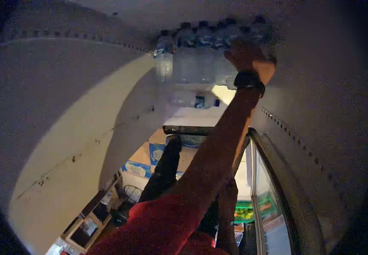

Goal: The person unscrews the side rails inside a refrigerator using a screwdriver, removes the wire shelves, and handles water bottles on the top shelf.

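Observation:
My left hand (252, 59), with a dark watch on its wrist, reaches up and to the right into the row of clear plastic water bottles. Its fingers curl at a water bottle (226, 70) near the row's right end; shadow hides part of the grip. Several more water bottles (186, 59) with blue labels and dark caps stand upright to the left of it. Below the row, a single water bottle (192, 100) lies on its side, its cap pointing right. My right hand (228, 189) is low, beside the glass door's edge, and its fingers are too dark to make out.
White inner walls (65, 110) with slotted strips enclose both sides. A framed glass door (273, 195) stands at lower right. Blue-and-white cartons (139, 168) are below, near my leg (162, 170). A green crate (244, 212) holding yellow-green items sits behind the door.

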A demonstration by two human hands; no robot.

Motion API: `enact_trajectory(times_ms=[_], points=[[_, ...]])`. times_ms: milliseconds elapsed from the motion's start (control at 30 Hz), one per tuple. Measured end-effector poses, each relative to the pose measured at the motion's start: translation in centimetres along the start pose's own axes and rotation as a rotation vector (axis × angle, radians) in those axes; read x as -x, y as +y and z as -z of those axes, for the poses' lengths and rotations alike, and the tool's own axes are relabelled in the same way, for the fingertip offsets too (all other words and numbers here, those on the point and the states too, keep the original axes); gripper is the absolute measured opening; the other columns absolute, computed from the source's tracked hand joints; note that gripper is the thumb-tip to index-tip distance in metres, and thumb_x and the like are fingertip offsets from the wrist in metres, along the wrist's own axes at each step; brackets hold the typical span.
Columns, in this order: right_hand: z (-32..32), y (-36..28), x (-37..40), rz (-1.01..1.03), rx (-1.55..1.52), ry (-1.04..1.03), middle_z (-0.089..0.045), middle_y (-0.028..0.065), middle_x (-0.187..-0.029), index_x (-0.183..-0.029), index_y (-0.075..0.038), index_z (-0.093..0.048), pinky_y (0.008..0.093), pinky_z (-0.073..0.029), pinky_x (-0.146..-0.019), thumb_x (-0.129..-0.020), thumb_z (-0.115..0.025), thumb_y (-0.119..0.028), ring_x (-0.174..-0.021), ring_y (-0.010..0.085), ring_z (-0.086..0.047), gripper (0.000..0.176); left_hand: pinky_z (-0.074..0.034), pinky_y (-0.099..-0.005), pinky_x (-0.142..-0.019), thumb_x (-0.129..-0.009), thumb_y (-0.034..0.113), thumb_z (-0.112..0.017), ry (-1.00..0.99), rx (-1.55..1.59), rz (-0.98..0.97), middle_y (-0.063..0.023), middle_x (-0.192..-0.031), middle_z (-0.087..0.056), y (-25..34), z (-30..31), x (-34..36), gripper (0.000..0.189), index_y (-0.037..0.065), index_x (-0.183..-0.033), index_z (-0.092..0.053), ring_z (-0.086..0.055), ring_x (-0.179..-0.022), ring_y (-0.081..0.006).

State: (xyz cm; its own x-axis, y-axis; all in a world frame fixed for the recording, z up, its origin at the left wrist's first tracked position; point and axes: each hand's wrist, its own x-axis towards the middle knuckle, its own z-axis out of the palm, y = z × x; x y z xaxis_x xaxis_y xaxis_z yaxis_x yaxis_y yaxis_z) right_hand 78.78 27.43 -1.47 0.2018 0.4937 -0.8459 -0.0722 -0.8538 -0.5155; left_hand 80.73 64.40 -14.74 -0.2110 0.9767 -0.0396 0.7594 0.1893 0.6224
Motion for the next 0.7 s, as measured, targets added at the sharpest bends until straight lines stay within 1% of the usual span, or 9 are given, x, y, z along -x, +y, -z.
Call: enact_trajectory(times_ms=[67, 367, 400, 433, 500, 567, 600, 667, 700], points=[[-0.4, -3.4, 1.3, -0.036, -0.011, 0.020, -0.055, 0.0022, -0.088, -0.107, -0.003, -0.051, 0.0238, -0.043, -0.064, -0.095, -0.051, -0.011, -0.074, 0.0092, -0.049, 0.015, -0.035, -0.0504, -0.078, -0.079, 0.045, -0.059, 0.047, 0.019, 0.033, -0.0195, -0.097, -0.036, -0.9, -1.1, -0.3, 0.052, -0.001, -0.100, -0.048, -0.036, -0.089, -0.0369], [0.1, 1.5, -0.3, 0.198, 0.026, 0.045, -0.048, 0.0001, -0.075, -0.101, -0.004, -0.050, 0.0244, -0.040, -0.059, -0.096, -0.052, -0.015, -0.065, 0.0099, -0.045, 0.013, -0.019, -0.0616, -0.102, -0.087, 0.052, -0.049, 0.063, 0.048, -0.071, -0.0291, -0.140, -0.017, -2.2, -2.7, 1.4, 0.072, -0.005, -0.129, -0.039, -0.015, -0.130, -0.0470], [-0.3, -2.0, 0.1, -0.009, -0.072, -0.015, -0.046, -0.0008, -0.072, -0.103, -0.003, -0.050, 0.0234, -0.038, -0.054, -0.097, -0.050, -0.013, -0.060, 0.0086, -0.043, 0.012, -0.017, -0.0628, -0.105, -0.088, 0.053, -0.047, 0.097, 0.037, -0.143, -0.0301, -0.145, -0.015, -2.6, -1.8, 1.8, 0.074, -0.006, -0.132, -0.038, -0.012, -0.134, -0.0481], [-0.6, -2.3, -0.1, -0.054, -0.078, -0.009, -0.045, -0.0012, -0.072, -0.108, -0.003, -0.050, 0.0227, -0.037, -0.052, -0.097, -0.049, -0.013, -0.058, 0.0077, -0.042, 0.015, -0.016, -0.0641, -0.108, -0.089, 0.054, -0.046, 0.136, 0.029, -0.221, -0.0312, -0.150, -0.012, -2.9, 0.0, 2.6, 0.077, -0.006, -0.136, -0.037, -0.010, -0.139, -0.0492], [-0.9, -2.2, -0.6, -0.067, -0.033, 0.013, -0.045, 0.0013, -0.075, -0.120, -0.003, -0.047, 0.0250, -0.038, -0.053, -0.097, -0.047, -0.012, -0.059, 0.0102, -0.043, 0.024, -0.021, -0.0591, -0.108, -0.091, 0.044, -0.049, 0.177, 0.057, -0.279, -0.0331, -0.146, -0.019, -4.1, 5.3, 4.7, 0.067, -0.009, -0.132, -0.038, -0.018, -0.136, -0.0492], [-1.6, -1.7, -1.0, 0.102, 0.255, 0.065, -0.045, 0.0072, -0.081, -0.133, -0.004, -0.042, 0.0311, -0.042, -0.058, -0.097, -0.044, -0.009, -0.066, 0.0171, -0.046, 0.037, -0.028, -0.0524, -0.107, -0.093, 0.032, -0.052, 0.142, 0.195, -0.252, -0.0332, -0.142, -0.028, -6.0, 9.4, 7.4, 0.057, -0.010, -0.128, -0.040, -0.028, -0.133, -0.0481], [-1.8, -1.6, -1.3, 0.171, 0.407, 0.070, -0.046, 0.0101, -0.084, -0.140, -0.005, -0.039, 0.0342, -0.044, -0.061, -0.097, -0.043, -0.008, -0.070, 0.0205, -0.047, 0.044, -0.032, -0.0478, -0.105, -0.094, 0.026, -0.052, 0.096, 0.257, -0.173, -0.0297, -0.133, -0.039, -7.5, 10.5, 9.1, 0.047, -0.008, -0.126, -0.043, -0.037, -0.127, -0.0409], [-1.7, -1.8, -2.0, 0.421, 0.752, 0.061, -0.045, 0.0137, -0.098, -0.134, -0.005, -0.045, 0.0376, -0.046, -0.067, -0.093, -0.046, -0.005, -0.074, 0.0256, -0.049, 0.041, -0.039, -0.0406, -0.099, -0.097, 0.018, -0.049, -0.114, 0.358, 0.024, -0.0232, -0.120, -0.053, -11.0, 13.3, 12.8, 0.033, -0.005, -0.120, -0.048, -0.051, -0.115, -0.0296], [-2.1, -1.6, -2.2, 0.332, 0.759, 0.025, -0.048, 0.0148, -0.096, -0.129, -0.006, -0.046, 0.0385, -0.046, -0.067, -0.093, -0.048, -0.007, -0.075, 0.0276, -0.051, 0.036, -0.043, -0.0380, -0.095, -0.097, 0.016, -0.047, -0.273, 0.397, 0.143, -0.0202, -0.115, -0.056, -12.6, 14.6, 14.6, 0.029, -0.004, -0.117, -0.051, -0.055, -0.109, -0.0255]])
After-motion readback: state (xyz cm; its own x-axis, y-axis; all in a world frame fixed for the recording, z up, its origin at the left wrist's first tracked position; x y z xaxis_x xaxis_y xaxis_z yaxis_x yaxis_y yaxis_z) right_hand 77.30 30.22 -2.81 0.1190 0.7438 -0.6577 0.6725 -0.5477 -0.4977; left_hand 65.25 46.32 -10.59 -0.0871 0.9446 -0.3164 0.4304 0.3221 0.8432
